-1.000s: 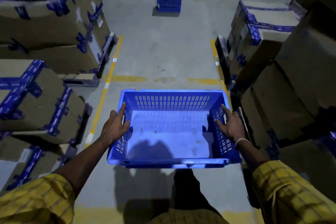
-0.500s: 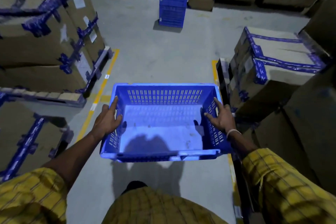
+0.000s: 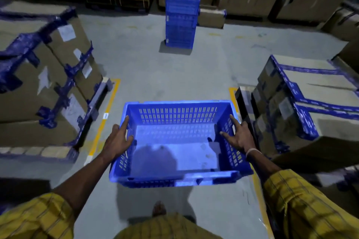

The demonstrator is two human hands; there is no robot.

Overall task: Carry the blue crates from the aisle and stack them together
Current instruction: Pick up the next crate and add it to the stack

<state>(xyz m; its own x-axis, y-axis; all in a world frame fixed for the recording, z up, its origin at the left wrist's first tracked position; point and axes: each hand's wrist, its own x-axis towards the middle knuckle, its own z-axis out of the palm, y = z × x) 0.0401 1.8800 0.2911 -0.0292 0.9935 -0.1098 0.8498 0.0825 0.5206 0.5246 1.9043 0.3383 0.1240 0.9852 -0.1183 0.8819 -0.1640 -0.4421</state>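
A person in yellow checked sleeves carries an empty blue slotted plastic crate (image 3: 174, 141) above a grey concrete aisle floor (image 3: 155, 75), the left hand (image 3: 118, 141) and right hand (image 3: 239, 137) gripping its side rims, fingers hooked over the walls. Ahead stands a stack of blue plastic crates (image 3: 181, 19), between taped cardboard boxes (image 3: 48, 75).
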